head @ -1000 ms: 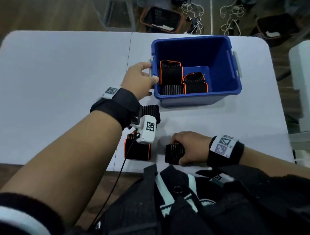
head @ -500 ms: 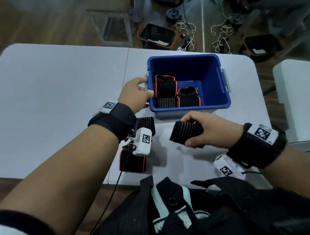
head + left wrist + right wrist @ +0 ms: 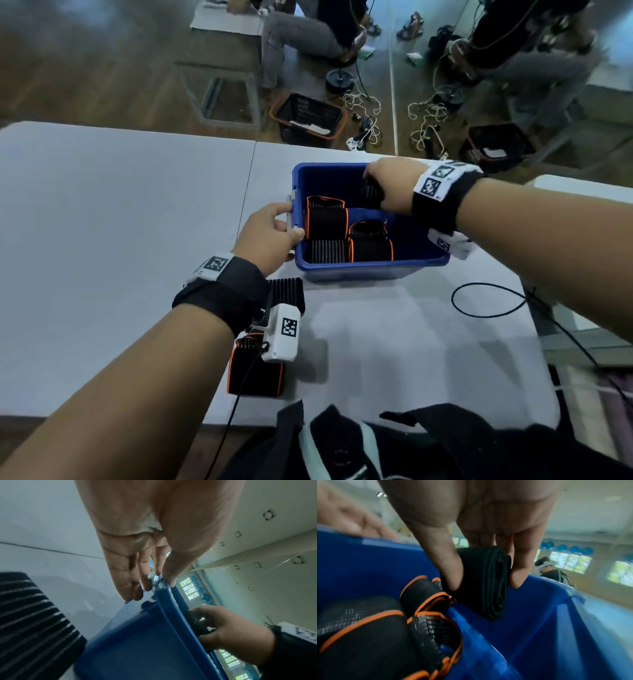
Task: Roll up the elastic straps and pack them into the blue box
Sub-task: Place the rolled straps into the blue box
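Inside the blue box [image 3: 373, 265], over its far half, the right hand [image 3: 390, 186] pinches a rolled black strap [image 3: 485, 582] between thumb and fingers — the right wrist view shows the roll's spiral end facing the camera, so its long axis runs roughly level, away from the wrist. The roll hangs just behind the orange-edged rolls [image 3: 327, 219] that already fill the near-left part of the box; below it the blue floor is bare. So the open slot lies straight down from the right hand, with the packed rolls on the person's side of it. My reading is that the coming move is a short drop into that gap, and the roll may loosen once the pinch lets go.

The left hand [image 3: 270, 236] grips the box's left rim at the handle, thumb inside and fingers outside, bracing the box. Two more straps — a ribbed black roll [image 3: 287, 291] and an orange-trimmed one [image 3: 255, 373] — lie on the tabletop [image 3: 102, 222] near the left wrist, not yet packed.
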### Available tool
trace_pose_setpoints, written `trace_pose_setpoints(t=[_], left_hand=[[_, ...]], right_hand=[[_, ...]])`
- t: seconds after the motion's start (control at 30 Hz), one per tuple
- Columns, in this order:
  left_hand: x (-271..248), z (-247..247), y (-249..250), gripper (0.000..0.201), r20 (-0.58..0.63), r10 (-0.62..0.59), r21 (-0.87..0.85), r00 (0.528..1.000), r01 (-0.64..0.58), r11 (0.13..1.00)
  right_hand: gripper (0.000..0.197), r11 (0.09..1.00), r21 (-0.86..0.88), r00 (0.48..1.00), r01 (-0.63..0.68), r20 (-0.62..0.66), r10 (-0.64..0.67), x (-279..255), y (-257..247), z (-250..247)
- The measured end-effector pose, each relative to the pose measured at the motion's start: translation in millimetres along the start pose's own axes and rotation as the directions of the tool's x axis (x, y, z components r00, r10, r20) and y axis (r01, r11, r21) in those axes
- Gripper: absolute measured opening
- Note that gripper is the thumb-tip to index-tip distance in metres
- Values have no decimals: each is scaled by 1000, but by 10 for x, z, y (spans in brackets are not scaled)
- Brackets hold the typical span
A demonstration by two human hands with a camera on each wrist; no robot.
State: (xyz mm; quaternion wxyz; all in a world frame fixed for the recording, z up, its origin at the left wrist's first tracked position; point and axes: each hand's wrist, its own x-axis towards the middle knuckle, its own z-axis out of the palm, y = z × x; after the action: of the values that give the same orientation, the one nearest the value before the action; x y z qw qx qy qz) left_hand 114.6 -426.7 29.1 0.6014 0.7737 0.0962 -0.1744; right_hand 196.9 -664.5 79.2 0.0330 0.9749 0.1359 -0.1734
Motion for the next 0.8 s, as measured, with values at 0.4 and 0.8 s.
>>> trace_pose_setpoints(t=[0.4, 0.8], left_hand=[[28, -9, -61, 48, -5, 30, -19, 1000, -30, 999], [42, -27, -86, 50, -3, 40, 4, 999, -40, 999]], right_hand=[[23, 986, -153, 959, -69, 262, 108, 587, -168, 261], [29, 978, -171, 887, -115, 426, 179, 721, -303, 324]])
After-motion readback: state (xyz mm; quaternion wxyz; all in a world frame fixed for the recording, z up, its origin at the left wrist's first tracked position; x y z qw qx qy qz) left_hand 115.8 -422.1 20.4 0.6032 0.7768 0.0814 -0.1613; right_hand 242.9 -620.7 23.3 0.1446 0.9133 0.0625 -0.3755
